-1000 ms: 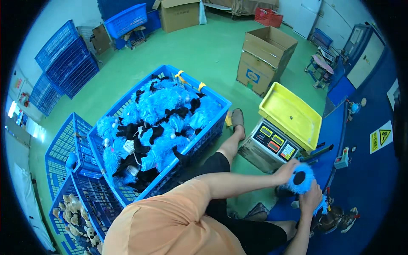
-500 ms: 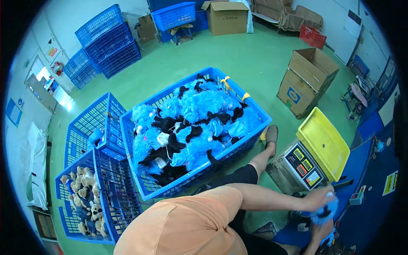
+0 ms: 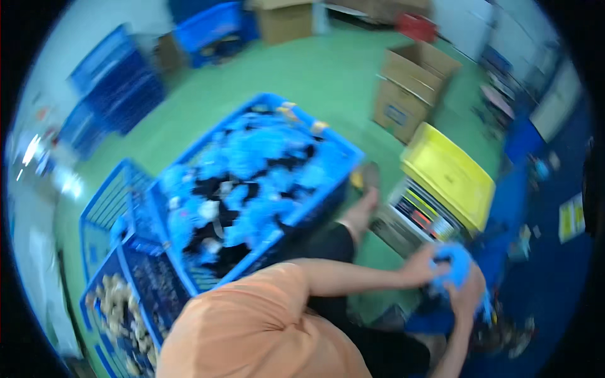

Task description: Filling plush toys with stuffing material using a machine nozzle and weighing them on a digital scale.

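Note:
A small blue furry plush toy (image 3: 456, 257) with a dark patch is held between my two hands, to the right of my knees. My left hand (image 3: 418, 267) closes on its left side, with that arm stretched across from the orange sleeve. From below, my right hand (image 3: 467, 293) grips its lower right part. The fingers are partly blurred. Just beyond the hands stands a scale (image 3: 413, 217) with a yellow tray (image 3: 450, 179). Left of my legs, a large blue crate (image 3: 252, 268) is filled with blue and black plush toys (image 3: 252, 164).
An open cardboard box (image 3: 403, 94) stands on the green floor beyond the scale. Blue crates are at left, one holding tan plush toys (image 3: 120, 309). Stacked blue crates (image 3: 116, 85) stand at the far left. A dark blue worktable (image 3: 535, 290) runs along the right.
My view has turned, shifting the surroundings leftward, and is now blurred. The plush toy and both hands have come up and closer to the scale; my right hand shows more fully.

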A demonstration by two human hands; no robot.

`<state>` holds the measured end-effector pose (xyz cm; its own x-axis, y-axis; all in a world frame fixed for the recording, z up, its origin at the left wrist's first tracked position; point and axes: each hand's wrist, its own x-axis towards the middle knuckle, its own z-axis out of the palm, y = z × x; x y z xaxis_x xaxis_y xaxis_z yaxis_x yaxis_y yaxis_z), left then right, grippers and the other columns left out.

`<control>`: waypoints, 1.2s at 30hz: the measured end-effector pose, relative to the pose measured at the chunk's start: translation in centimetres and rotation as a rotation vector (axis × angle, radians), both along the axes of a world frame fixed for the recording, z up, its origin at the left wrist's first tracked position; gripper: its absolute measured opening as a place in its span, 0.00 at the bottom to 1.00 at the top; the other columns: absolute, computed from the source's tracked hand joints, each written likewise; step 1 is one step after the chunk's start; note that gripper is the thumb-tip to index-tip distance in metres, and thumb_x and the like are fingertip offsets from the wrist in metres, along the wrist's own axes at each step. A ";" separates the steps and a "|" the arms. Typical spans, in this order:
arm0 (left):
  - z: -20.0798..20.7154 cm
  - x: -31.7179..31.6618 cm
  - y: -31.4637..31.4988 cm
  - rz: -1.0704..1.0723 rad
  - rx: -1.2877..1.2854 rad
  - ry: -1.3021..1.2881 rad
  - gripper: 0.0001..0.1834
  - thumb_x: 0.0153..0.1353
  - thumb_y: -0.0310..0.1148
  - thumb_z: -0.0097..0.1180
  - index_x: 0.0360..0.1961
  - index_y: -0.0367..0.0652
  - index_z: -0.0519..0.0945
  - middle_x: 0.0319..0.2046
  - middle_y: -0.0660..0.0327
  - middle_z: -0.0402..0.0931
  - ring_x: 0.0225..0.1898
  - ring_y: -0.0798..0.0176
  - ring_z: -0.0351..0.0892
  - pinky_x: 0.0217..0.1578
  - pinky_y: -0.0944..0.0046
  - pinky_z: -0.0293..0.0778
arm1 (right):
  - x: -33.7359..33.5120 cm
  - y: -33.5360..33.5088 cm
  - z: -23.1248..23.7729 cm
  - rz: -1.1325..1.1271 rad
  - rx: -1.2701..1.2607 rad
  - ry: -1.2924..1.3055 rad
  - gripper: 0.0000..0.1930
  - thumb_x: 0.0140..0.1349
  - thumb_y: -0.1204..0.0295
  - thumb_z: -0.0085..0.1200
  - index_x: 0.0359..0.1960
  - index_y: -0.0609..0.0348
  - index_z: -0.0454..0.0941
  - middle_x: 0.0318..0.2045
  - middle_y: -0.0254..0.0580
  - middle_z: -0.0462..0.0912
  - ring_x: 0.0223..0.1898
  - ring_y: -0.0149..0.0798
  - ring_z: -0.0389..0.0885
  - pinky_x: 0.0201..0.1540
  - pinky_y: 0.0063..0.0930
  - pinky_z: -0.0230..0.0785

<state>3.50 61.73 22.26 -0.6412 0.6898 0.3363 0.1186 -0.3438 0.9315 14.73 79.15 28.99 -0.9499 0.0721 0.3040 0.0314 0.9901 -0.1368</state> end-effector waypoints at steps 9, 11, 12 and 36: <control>1.3 2.0 2.7 0.170 -0.155 -0.075 0.26 0.59 0.35 0.60 0.59 0.40 0.75 0.49 0.50 0.76 0.47 0.52 0.76 0.53 0.55 0.71 | 0.1 2.3 -1.4 -0.441 0.135 0.157 0.17 0.65 0.60 0.45 0.22 0.56 0.72 0.17 0.47 0.77 0.20 0.53 0.74 0.26 0.49 0.64; -0.3 3.6 1.7 0.358 -0.055 -0.114 0.27 0.60 0.33 0.58 0.61 0.35 0.72 0.53 0.48 0.68 0.51 0.49 0.72 0.58 0.55 0.68 | -0.4 0.8 0.4 -0.333 0.176 0.238 0.15 0.66 0.62 0.47 0.23 0.56 0.72 0.17 0.47 0.76 0.20 0.52 0.73 0.28 0.47 0.64; -1.2 4.9 3.6 0.354 -0.069 -0.038 0.30 0.60 0.34 0.59 0.64 0.38 0.70 0.54 0.48 0.64 0.54 0.48 0.69 0.59 0.55 0.66 | 0.5 2.0 0.5 -0.336 0.159 0.231 0.15 0.66 0.63 0.47 0.23 0.56 0.72 0.17 0.46 0.76 0.20 0.52 0.73 0.28 0.46 0.64; 0.5 5.6 0.7 0.160 -0.035 -0.603 0.21 0.66 0.33 0.56 0.58 0.37 0.73 0.39 0.61 0.77 0.33 0.71 0.74 0.35 0.71 0.74 | 1.4 2.8 -0.7 -0.327 0.158 0.375 0.15 0.63 0.66 0.55 0.19 0.55 0.69 0.13 0.41 0.72 0.18 0.49 0.69 0.28 0.39 0.63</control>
<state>9.13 62.40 22.73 -0.8073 0.5739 -0.1375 -0.3838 -0.3336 0.8610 16.11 81.91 28.32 -0.7088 0.2725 0.6506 0.3203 0.9461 -0.0474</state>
